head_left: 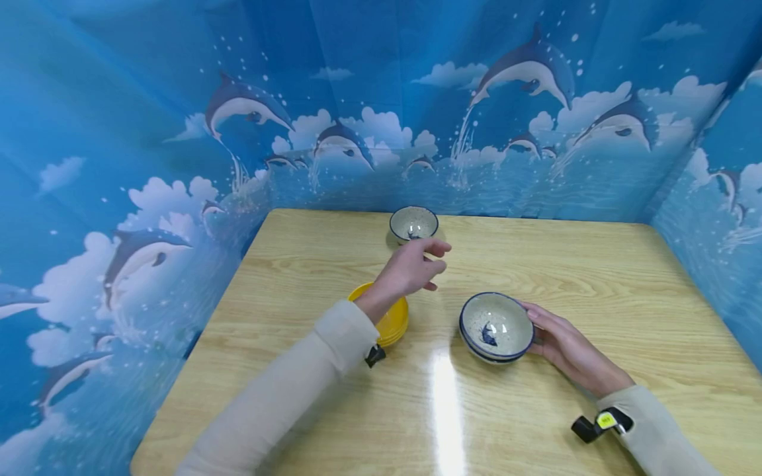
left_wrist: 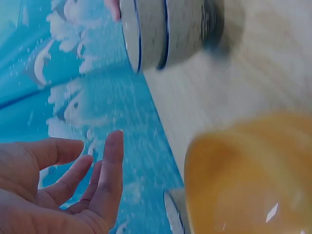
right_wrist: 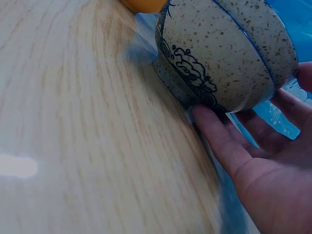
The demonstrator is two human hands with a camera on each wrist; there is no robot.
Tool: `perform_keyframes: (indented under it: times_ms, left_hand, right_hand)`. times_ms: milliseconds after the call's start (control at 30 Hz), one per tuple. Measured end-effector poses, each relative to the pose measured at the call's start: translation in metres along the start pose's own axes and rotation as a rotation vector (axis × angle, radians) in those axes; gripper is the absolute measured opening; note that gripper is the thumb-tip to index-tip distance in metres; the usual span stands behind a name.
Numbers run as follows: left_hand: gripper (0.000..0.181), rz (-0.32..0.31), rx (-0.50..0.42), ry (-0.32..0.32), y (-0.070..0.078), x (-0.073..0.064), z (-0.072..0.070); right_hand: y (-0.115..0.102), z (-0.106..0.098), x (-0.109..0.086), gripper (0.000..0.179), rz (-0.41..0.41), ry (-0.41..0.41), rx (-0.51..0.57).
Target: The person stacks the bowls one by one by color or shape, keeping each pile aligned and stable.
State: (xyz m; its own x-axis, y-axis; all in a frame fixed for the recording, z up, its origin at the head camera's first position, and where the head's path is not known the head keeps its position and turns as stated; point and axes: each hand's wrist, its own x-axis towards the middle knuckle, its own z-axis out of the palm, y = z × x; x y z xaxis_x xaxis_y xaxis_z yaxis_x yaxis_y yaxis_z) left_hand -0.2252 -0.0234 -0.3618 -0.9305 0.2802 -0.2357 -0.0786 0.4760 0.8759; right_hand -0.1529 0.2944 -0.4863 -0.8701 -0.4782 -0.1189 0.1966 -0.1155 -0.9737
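Two speckled grey bowls with blue rims (head_left: 497, 324) stand nested on the table. My right hand (head_left: 562, 344) holds them at their right side; in the right wrist view its fingers (right_wrist: 222, 141) lie against the outer wall and near the foot of the lower bowl (right_wrist: 219, 53). My left hand (head_left: 413, 268) is raised with fingers spread and loosely bent, nothing between them, in front of a single grey bowl (head_left: 415, 225) at the back. Under the left wrist sits a stack of yellow bowls (head_left: 395, 324), partly hidden by the forearm.
The wooden table (head_left: 595, 264) reaches back to a blue dolphin-print curtain (head_left: 381, 178), which also rises along the left and right sides. A bright light streak (head_left: 446, 410) reflects off the tabletop in front of the nested bowls. Each wrist wears a small black camera (head_left: 589, 428).
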Motion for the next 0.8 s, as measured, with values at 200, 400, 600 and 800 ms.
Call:
perform_keyframes:
  times_ms: [200, 400, 600, 800]
  left_hand:
    - [0.036, 0.011, 0.056, 0.082, -0.002, 0.013, -0.023]
    - [0.037, -0.006, 0.114, 0.133, -0.009, 0.026, -0.037]
    - [0.039, -0.046, 0.103, 0.162, -0.012, 0.037, -0.049]
    - [0.039, -0.049, 0.094, 0.176, -0.011, 0.047, -0.064]
  right_hand:
    - [0.0, 0.0, -0.001, 0.041, 0.008, 0.005, -0.004]
    - [0.001, 0.0, -0.002, 0.043, 0.015, 0.01, -0.025]
    - [0.001, -0.001, -0.001, 0.043, 0.011, 0.008, -0.019]
    - [0.0, -0.001, 0.0, 0.044, 0.003, -0.005, -0.02]
